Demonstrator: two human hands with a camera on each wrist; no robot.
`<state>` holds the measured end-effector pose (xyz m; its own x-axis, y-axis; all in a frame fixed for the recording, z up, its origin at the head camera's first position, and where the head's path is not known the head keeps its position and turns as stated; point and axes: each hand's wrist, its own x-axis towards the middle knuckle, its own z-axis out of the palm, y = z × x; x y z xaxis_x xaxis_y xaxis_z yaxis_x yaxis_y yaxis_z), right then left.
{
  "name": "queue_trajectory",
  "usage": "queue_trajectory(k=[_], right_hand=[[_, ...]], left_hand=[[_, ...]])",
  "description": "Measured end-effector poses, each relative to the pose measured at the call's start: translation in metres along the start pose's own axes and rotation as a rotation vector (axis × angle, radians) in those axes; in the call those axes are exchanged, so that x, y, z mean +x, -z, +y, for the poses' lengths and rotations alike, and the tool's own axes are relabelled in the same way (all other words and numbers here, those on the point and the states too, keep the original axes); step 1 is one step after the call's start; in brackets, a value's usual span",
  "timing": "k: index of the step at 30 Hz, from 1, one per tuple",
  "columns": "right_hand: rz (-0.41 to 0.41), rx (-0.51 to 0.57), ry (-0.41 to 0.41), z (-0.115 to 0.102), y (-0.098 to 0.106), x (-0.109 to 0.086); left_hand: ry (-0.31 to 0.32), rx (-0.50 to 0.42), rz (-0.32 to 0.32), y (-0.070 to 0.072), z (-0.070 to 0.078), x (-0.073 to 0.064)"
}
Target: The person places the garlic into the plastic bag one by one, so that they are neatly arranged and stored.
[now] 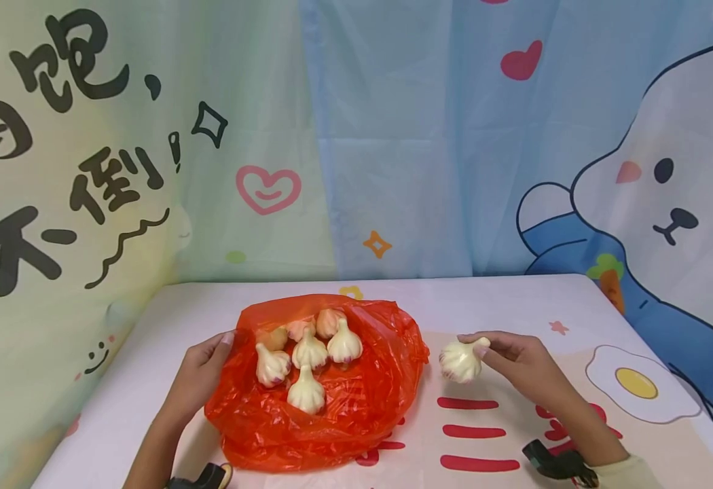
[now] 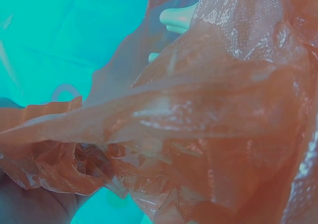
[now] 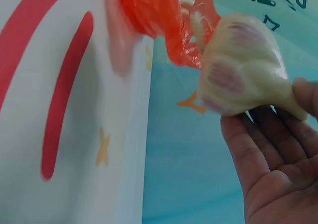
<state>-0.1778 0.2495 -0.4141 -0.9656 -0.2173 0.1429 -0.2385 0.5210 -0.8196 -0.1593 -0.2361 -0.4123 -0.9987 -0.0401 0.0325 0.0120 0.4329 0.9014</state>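
Observation:
A red plastic bag [image 1: 375,407] lies open on the table, with several garlic bulbs [image 1: 306,392] inside; those at the back show through the film. My left hand [image 1: 200,373] grips the bag's left edge, thumb on top and the other fingers hidden behind the plastic. In the left wrist view the crumpled bag [image 2: 223,114] covers most of the picture, with part of the left hand [image 2: 30,204] at the lower corner. To the right of the bag, my right hand [image 1: 524,363] pinches one garlic bulb [image 1: 460,361] by its stem. The right wrist view shows this bulb [image 3: 243,67] above the fingers.
The white table [image 1: 485,299] has a printed cover with red stripes [image 1: 474,431] and a fried egg picture [image 1: 637,382] at the right. A printed curtain [image 1: 393,136] hangs behind the table's far edge. Dark straps with cameras [image 1: 555,462] sit at both wrists.

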Motion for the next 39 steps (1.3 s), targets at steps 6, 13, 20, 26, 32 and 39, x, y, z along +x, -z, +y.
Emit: queue_trajectory(k=[6, 13, 20, 26, 32, 39], right_hand=[[-0.049, 0.090, 0.089, -0.011, -0.011, 0.009], [-0.073, 0.181, 0.146, -0.021, -0.026, 0.022], [-0.094, 0.197, 0.134, -0.032, -0.042, 0.032], [-0.160, 0.188, 0.099, -0.043, -0.060, 0.043], [-0.243, 0.216, 0.137, -0.054, -0.073, 0.053], [-0.256, 0.253, 0.167, -0.059, -0.088, 0.069]], left_hand=[[0.014, -0.012, -0.005, 0.001, 0.002, -0.001], [0.024, -0.015, -0.004, 0.002, 0.002, -0.002], [0.017, -0.020, -0.006, 0.001, 0.002, -0.001], [0.023, -0.033, -0.012, 0.001, 0.003, -0.001], [0.010, -0.027, -0.010, 0.000, 0.003, 0.000], [0.007, 0.014, 0.002, 0.002, 0.002, 0.001]])
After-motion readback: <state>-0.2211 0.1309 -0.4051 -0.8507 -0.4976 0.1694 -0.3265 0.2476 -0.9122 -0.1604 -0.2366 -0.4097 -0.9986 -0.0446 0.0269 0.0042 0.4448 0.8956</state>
